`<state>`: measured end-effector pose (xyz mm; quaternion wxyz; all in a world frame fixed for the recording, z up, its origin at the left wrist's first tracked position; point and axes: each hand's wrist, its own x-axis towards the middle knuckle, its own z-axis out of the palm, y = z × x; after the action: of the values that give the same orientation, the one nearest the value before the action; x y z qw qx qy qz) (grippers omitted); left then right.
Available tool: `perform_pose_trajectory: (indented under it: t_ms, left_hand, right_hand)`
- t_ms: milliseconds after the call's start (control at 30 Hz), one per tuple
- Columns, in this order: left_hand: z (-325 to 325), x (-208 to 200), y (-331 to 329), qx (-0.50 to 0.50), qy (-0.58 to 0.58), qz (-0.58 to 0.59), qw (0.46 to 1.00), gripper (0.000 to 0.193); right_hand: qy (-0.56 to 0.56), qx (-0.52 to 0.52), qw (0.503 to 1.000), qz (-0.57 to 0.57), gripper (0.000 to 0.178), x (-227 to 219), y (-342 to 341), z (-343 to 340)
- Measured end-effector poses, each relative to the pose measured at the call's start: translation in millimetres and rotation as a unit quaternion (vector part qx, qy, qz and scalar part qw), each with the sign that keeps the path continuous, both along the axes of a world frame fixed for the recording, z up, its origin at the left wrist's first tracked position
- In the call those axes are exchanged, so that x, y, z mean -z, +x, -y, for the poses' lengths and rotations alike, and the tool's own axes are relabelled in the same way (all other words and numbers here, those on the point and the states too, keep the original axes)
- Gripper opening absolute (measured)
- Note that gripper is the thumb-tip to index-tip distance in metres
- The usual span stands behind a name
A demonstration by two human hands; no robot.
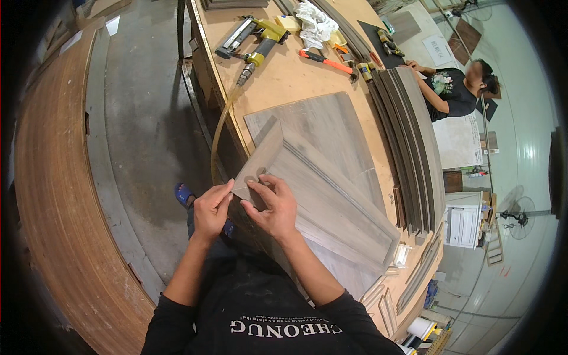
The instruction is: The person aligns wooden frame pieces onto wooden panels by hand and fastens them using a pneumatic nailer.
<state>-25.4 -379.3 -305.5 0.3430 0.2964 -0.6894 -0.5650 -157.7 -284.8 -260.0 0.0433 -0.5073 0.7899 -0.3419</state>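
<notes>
A grey wood-grain door panel (322, 198) with a raised frame lies at a slant on the workbench, its near left corner reaching the bench edge. My left hand (212, 212) is closed at that corner, with thumb and fingers pinching its edge. My right hand (277, 210) rests beside it on the end of the frame, thumb and fingers apart and slightly bent. Beneath the panel lies a flat grey wood-grain board (325, 118), partly covered.
On the workbench (307, 80) are a green-and-black nail gun (260, 44) with a yellowish hose (220, 133), a hammer (328, 61) and a white cloth (315, 25). Long dark strips (408, 148) are stacked at right. Another person (452, 89) stands beyond. Large brown boards (56, 177) stand at left.
</notes>
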Motion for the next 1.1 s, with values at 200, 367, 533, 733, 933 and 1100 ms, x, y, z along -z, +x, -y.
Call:
perform_pose_trajectory:
  t_ms: [200, 367, 533, 733, 933, 1100]
  left_hand:
    - [-2, 3, -1, -0.011, -0.049, -0.007, 0.999, 0.031]
    - [-3, 1, 3, -0.021, -0.009, 0.006, 1.000, 0.027]
    - [-9, 4, 0, -0.063, -0.002, 0.003, 0.998, 0.019]
    - [0, -8, -1, -0.034, -0.090, 0.080, 0.992, 0.014]
    - [88, -57, -59, -0.006, -0.212, 0.078, 0.974, 0.024]
    - [192, -60, -191, -0.008, -0.333, 0.137, 0.933, 0.044]
  right_hand:
    - [-0.018, -0.008, 1.000, -0.021, 0.042, 0, 0, 1]
    - [-0.017, -0.006, 1.000, -0.024, 0.040, 0, 2, 2]
    - [-0.014, -0.015, 1.000, -0.013, 0.040, 3, 2, 2]
    - [0.001, -0.022, 1.000, -0.021, 0.041, 3, -4, 0]
    - [0.023, -0.019, 1.000, -0.009, 0.039, -3, -13, -4]
    - [0.020, -0.034, 0.999, -0.033, 0.037, 0, -8, 1]
